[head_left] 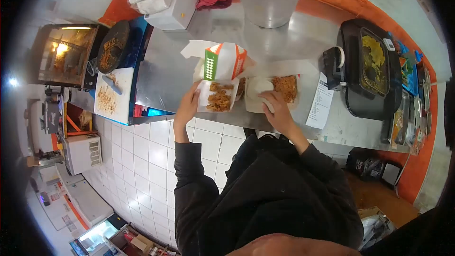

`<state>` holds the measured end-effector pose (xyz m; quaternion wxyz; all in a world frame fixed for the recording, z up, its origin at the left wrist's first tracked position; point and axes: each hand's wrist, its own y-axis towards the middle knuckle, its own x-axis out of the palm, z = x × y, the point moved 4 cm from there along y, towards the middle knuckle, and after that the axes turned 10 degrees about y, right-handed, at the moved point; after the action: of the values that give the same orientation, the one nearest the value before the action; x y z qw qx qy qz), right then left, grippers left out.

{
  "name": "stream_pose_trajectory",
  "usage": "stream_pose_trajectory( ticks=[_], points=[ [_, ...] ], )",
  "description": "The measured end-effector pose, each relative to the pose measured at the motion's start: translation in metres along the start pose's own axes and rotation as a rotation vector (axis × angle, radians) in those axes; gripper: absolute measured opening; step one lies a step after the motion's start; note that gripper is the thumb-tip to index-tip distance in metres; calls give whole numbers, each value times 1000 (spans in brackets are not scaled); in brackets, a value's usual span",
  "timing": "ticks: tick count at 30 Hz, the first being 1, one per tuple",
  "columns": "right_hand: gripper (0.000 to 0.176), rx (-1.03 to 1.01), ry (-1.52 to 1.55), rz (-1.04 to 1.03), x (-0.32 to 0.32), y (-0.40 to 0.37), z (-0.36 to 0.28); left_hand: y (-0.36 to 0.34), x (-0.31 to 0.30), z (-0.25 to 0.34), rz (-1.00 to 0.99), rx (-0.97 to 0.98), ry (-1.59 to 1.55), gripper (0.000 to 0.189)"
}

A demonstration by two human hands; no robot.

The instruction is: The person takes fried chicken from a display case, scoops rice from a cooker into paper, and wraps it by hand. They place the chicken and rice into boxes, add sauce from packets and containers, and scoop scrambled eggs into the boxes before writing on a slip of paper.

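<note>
An open takeaway box (201,103) with pieces of browned, crumbly food (219,98) lies near the counter's front edge. My left hand (188,104) is closed at its left side, fingers along the wall. To the right is a second open box (252,107), holding a pale rounded item (258,86) and more browned food (285,87). My right hand (278,113) reaches over this box's front edge, its curled fingers on the pale item; the fingertips are partly hidden. Behind the left box stands its printed green, white and orange lid (222,61).
On the steel counter (166,73) are a printed receipt (320,102), a large clear tub (270,0) and a black appliance with a food tray (374,66). At left, a knife (112,84) lies on a white cutting board (116,106), beside a lit display cabinet (66,54).
</note>
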<state>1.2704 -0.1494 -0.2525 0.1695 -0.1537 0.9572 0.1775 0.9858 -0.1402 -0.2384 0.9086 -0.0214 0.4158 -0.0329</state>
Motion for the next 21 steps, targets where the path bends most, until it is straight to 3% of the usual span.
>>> stream_pose_trajectory(
  ticks=[4, 7, 9, 13, 15, 18, 21],
  points=[
    [44, 28, -148, -21, 34, 25, 4, 8, -2, -24, -85, 9, -79, 36],
    [59, -4, -419, -39, 49, 38, -6, 8, 2, -9, -44, -117, 27, 35],
    [72, 63, -503, 70, 54, 47, 3, 3, 2, 12, 217, 53, 121, 36],
    [78, 146, -569, 218, 52, 63, 5, -4, 11, 26, 177, -71, 111, 39],
    [82, 213, -478, 230, 53, 63, 14, -6, 13, 19, 269, -155, 142, 43],
    [79, 157, -318, 361, 50, 58, 30, -12, 12, 8, 241, -319, 61, 40],
    [73, 109, -324, 340, 44, 57, 28, -28, 4, 6, 295, -352, -93, 36]
  ],
)
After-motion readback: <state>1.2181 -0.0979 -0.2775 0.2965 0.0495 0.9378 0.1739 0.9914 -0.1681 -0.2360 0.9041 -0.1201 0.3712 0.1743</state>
